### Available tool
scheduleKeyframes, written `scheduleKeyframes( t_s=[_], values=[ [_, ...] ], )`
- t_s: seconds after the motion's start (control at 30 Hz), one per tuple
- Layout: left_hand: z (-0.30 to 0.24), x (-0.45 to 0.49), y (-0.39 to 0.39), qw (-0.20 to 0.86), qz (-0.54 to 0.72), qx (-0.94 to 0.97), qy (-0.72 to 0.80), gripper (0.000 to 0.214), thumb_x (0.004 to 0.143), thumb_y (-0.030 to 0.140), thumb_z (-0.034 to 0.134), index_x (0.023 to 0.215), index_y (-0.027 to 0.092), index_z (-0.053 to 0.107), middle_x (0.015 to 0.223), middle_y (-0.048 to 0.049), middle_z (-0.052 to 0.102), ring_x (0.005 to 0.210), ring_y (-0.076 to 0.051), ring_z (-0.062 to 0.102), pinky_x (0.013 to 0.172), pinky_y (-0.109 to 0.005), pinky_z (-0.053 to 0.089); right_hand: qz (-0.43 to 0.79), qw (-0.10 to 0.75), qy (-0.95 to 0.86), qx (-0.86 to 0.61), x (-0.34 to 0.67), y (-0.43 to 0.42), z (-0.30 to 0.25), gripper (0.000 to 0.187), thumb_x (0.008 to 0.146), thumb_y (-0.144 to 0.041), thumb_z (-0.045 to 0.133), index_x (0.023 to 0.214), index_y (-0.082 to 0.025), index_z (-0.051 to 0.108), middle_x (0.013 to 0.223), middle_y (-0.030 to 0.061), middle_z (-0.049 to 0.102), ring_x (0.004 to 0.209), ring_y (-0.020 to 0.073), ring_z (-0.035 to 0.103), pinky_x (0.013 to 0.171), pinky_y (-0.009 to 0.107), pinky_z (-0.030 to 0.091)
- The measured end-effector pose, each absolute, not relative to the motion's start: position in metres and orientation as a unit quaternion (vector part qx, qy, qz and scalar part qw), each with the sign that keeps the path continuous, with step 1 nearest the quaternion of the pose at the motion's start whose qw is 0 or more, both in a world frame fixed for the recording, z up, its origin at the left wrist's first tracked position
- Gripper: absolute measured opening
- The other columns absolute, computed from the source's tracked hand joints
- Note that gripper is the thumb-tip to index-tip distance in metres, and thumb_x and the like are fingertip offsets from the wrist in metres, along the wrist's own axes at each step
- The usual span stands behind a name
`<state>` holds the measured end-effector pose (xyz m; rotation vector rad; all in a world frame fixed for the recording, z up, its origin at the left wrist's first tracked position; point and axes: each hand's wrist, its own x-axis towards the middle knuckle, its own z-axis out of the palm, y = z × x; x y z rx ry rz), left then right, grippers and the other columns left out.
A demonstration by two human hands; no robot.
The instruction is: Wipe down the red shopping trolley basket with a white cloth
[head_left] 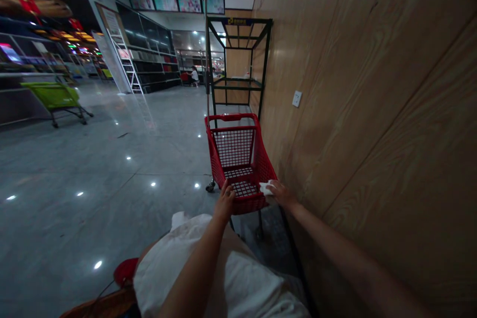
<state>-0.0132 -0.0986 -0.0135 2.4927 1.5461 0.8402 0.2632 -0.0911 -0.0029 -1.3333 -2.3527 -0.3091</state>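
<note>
A red plastic shopping cart [257,202] with a lattice basket stands in front of me, close along the wooden wall. At the near left corner of its basket, my left hand [224,201] grips the rim, fingers bent over the edge. My right hand [282,194] is closed on a white cloth [266,188] and presses it against the rim at the near right corner. The cart's handle [231,117] is at the far end. The basket floor shows through between my hands. Part of the right hand's grip is hidden by the cloth.
The wooden wall [335,74] with a socket [297,99] runs close on my right. Beyond the cart stands a dark metal rack [240,84]. A green cart [52,95], a ladder [128,67] and shelves [149,54] are farther left. A person [195,76] crouches far back.
</note>
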Motion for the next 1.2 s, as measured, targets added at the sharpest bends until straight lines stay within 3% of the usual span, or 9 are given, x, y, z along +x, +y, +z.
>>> scheduleKeyframes(
  t_s=[0.17, 0.3, 0.5, 0.63, 0.77, 1.0, 1.2],
  values=[
    [-0.024, -0.005, -0.095, 0.062, 0.306, 0.801, 0.511, 0.030, 0.076, -0.001, 0.048, 0.099, 0.017, 0.056, 0.131, -0.0129, 0.051, 0.145, -0.026, 0.008, 0.113, -0.047, 0.033, -0.065, 0.216, -0.848, -0.479, 0.210, -0.094, -0.007, 0.019, 0.090, -0.022, 0.054, 0.105, -0.019, 0.065, 0.106, 0.0090, 0.065, 0.102, 0.0203, 0.058, 0.093, 0.035, 0.046],
    [-0.026, -0.009, -0.092, 0.072, 0.312, 0.804, 0.501, 0.032, 0.068, -0.001, 0.056, 0.096, 0.016, 0.057, 0.126, -0.0145, 0.053, 0.144, -0.029, 0.014, 0.112, -0.051, 0.032, -0.066, 0.236, -0.848, -0.469, 0.145, -0.104, -0.012, 0.026, 0.091, -0.024, 0.054, 0.116, -0.018, 0.061, 0.115, 0.0107, 0.063, 0.106, 0.0218, 0.055, 0.094, 0.038, 0.045],
    [-0.020, -0.017, -0.096, 0.077, 0.316, 0.808, 0.492, 0.019, 0.076, 0.003, 0.051, 0.086, 0.017, 0.058, 0.124, -0.0121, 0.055, 0.144, -0.027, 0.014, 0.111, -0.049, 0.035, -0.092, 0.229, -0.867, -0.433, 0.209, -0.103, -0.009, 0.024, 0.090, -0.025, 0.054, 0.112, -0.023, 0.062, 0.110, 0.0073, 0.064, 0.107, 0.0210, 0.055, 0.101, 0.040, 0.039],
    [-0.022, -0.014, -0.096, 0.080, 0.348, 0.804, 0.476, 0.016, 0.072, 0.006, 0.057, 0.083, 0.019, 0.057, 0.124, -0.0104, 0.054, 0.144, -0.029, 0.015, 0.111, -0.052, 0.035, -0.094, 0.230, -0.845, -0.474, 0.256, -0.101, -0.002, 0.022, 0.091, -0.022, 0.050, 0.109, -0.020, 0.064, 0.114, 0.0089, 0.062, 0.113, 0.0219, 0.051, 0.102, 0.040, 0.038],
    [-0.026, -0.010, -0.094, 0.068, 0.383, 0.791, 0.472, 0.027, 0.063, 0.018, 0.072, 0.086, 0.018, 0.057, 0.123, -0.0117, 0.053, 0.143, -0.034, 0.014, 0.109, -0.055, 0.035, -0.064, 0.210, -0.827, -0.518, 0.216, -0.110, 0.010, 0.026, 0.095, -0.024, 0.042, 0.106, -0.021, 0.066, 0.105, 0.0078, 0.064, 0.102, 0.0206, 0.054, 0.097, 0.036, 0.040],
    [-0.021, -0.028, -0.093, 0.045, 0.372, 0.801, 0.467, 0.019, 0.062, 0.022, 0.074, 0.075, 0.018, 0.060, 0.112, -0.0106, 0.057, 0.140, -0.033, 0.024, 0.110, -0.051, 0.035, -0.005, 0.159, -0.860, -0.485, 0.142, -0.121, 0.025, 0.031, 0.097, -0.040, 0.040, 0.112, -0.026, 0.063, 0.103, 0.0054, 0.063, 0.095, 0.0189, 0.055, 0.084, 0.030, 0.043],
    [-0.015, -0.041, -0.093, 0.058, 0.348, 0.798, 0.489, 0.015, 0.060, 0.016, 0.071, 0.071, 0.019, 0.061, 0.113, -0.0103, 0.055, 0.140, -0.033, 0.023, 0.110, -0.046, 0.038, -0.041, 0.198, -0.859, -0.471, 0.218, -0.113, 0.017, 0.025, 0.095, -0.029, 0.043, 0.102, -0.022, 0.066, 0.100, 0.0058, 0.064, 0.099, 0.0187, 0.055, 0.102, 0.040, 0.034]
  ],
)
